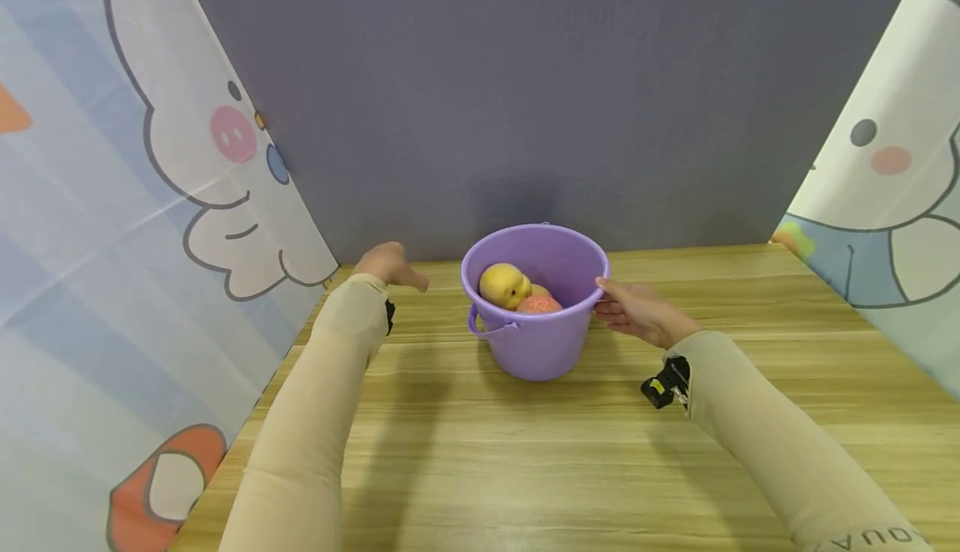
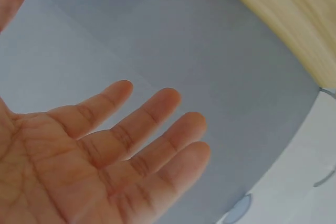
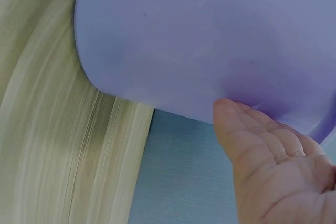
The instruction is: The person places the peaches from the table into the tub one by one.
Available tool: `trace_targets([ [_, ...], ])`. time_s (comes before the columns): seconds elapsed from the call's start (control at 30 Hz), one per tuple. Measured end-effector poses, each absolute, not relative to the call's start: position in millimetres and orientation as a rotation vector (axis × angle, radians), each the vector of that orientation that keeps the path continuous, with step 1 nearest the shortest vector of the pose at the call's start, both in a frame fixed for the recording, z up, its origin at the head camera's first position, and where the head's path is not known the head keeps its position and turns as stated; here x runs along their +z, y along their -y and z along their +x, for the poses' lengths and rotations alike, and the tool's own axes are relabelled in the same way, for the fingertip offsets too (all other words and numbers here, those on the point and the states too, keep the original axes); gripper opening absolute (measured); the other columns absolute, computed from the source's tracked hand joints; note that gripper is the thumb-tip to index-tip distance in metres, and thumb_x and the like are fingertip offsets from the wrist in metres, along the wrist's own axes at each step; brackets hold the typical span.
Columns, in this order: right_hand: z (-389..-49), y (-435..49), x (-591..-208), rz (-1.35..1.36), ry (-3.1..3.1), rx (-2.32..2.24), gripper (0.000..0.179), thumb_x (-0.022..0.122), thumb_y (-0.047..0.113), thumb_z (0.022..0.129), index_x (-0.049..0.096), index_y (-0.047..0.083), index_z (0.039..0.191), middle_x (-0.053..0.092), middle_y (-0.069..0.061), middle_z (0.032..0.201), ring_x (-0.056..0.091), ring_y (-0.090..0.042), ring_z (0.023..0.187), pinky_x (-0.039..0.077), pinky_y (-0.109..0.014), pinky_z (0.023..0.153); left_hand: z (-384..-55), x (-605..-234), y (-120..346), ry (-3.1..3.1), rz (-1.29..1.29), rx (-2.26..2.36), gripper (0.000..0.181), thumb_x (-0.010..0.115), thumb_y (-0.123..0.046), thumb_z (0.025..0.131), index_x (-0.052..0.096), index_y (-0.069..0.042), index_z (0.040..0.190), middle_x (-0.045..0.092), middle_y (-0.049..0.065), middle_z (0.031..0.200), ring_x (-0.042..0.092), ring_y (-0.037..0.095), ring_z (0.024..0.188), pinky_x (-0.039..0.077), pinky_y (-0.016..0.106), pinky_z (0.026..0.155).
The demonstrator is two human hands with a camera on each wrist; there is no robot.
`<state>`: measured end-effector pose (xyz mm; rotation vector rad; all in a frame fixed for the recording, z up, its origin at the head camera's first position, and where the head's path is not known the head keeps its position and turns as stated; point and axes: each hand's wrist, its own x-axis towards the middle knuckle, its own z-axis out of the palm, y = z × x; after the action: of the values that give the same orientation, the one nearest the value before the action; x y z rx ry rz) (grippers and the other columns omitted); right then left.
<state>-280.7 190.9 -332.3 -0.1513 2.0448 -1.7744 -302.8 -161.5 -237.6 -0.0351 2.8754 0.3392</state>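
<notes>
A purple bucket stands upright on the wooden table, its handle hanging down on the near left side. Inside lie a yellow rounded fruit-like thing with a dark spot, a reddish-orange speckled one, and another yellowish piece partly hidden behind them. My right hand touches the bucket's right side, the thumb at the rim; straight fingers lie against the outer wall. Apart from the bucket, to its left, my left hand hovers with its fingers spread and holds nothing.
A dark grey panel rises behind the wooden table, close behind the bucket. Cloths printed with cartoon animals hang at the left and at the right. A black device is strapped to the right wrist.
</notes>
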Motion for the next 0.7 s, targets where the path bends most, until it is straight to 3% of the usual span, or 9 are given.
trace_targets([
  [0.03,-280,-191,-332,-0.152,-2.045,-1.774,0.069,0.031,0.036,0.104,0.013,-0.017,0.144,0.023,-0.037,0.145,0.025,-0.045,0.136,0.025,-0.05,0.11,-303,-239,164,-2.866,-0.039,0.34,0.047,0.071,-0.032,0.08,0.059,0.003,0.109,0.052,0.023,0.131,0.053,0.033,0.11,0.046,0.044,0.091],
  [0.13,-280,-191,-332,-0.152,-2.044,-1.772,0.07,0.031,0.036,0.104,0.013,-0.017,0.144,0.023,-0.037,0.145,0.025,-0.045,0.136,0.024,-0.05,0.11,-304,-246,175,-2.835,-0.045,0.342,0.041,0.07,-0.031,0.082,0.058,0.004,0.1,0.058,0.022,0.11,0.055,0.028,0.091,0.048,0.039,0.08],
  [0.23,-280,-191,-332,-0.149,-2.042,-1.775,0.07,0.031,0.036,0.104,0.013,-0.017,0.144,0.023,-0.036,0.145,0.025,-0.045,0.136,0.024,-0.05,0.11,-301,-253,188,-2.85,-0.039,0.355,0.047,0.07,-0.031,0.081,0.055,0.008,0.101,0.057,0.023,0.105,0.053,0.027,0.085,0.048,0.039,0.079],
  [0.27,-280,-191,-332,-0.148,-2.041,-1.776,0.07,0.031,0.036,0.104,0.013,-0.017,0.144,0.023,-0.036,0.145,0.025,-0.045,0.136,0.024,-0.05,0.11,-301,-254,192,-2.854,-0.044,0.36,0.051,0.07,-0.032,0.08,0.054,0.01,0.105,0.057,0.024,0.106,0.054,0.028,0.087,0.048,0.04,0.081],
  [0.33,-280,-191,-332,-0.147,-2.041,-1.779,0.07,0.031,0.036,0.104,0.013,-0.017,0.144,0.023,-0.036,0.145,0.025,-0.044,0.136,0.024,-0.05,0.11,-298,-256,202,-2.872,-0.047,0.377,0.069,0.069,-0.033,0.081,0.046,0.015,0.125,0.051,0.031,0.126,0.054,0.038,0.107,0.045,0.046,0.094],
  [0.4,-280,-191,-333,-0.145,-2.039,-1.781,0.069,0.031,0.036,0.104,0.013,-0.017,0.144,0.023,-0.036,0.145,0.025,-0.044,0.136,0.024,-0.05,0.11,-295,-257,211,-2.873,-0.066,0.402,0.085,0.068,-0.034,0.083,0.03,0.016,0.139,0.034,0.034,0.142,0.04,0.047,0.125,0.037,0.052,0.102],
  [0.5,-280,-191,-333,-0.144,-2.041,-1.777,0.069,0.031,0.037,0.104,0.013,-0.017,0.144,0.022,-0.036,0.145,0.024,-0.044,0.136,0.025,-0.05,0.11,-291,-261,223,-2.864,-0.097,0.444,0.091,0.067,-0.034,0.085,0.019,0.016,0.144,0.025,0.036,0.146,0.029,0.051,0.131,0.031,0.056,0.105],
  [0.7,-281,-191,-333,-0.145,-2.046,-1.779,0.07,0.031,0.038,0.104,0.013,-0.017,0.144,0.022,-0.036,0.146,0.025,-0.044,0.136,0.025,-0.051,0.11,-286,-272,242,-2.861,-0.152,0.466,0.088,0.065,-0.036,0.086,0.022,0.017,0.142,0.028,0.037,0.144,0.031,0.052,0.129,0.033,0.056,0.103],
])
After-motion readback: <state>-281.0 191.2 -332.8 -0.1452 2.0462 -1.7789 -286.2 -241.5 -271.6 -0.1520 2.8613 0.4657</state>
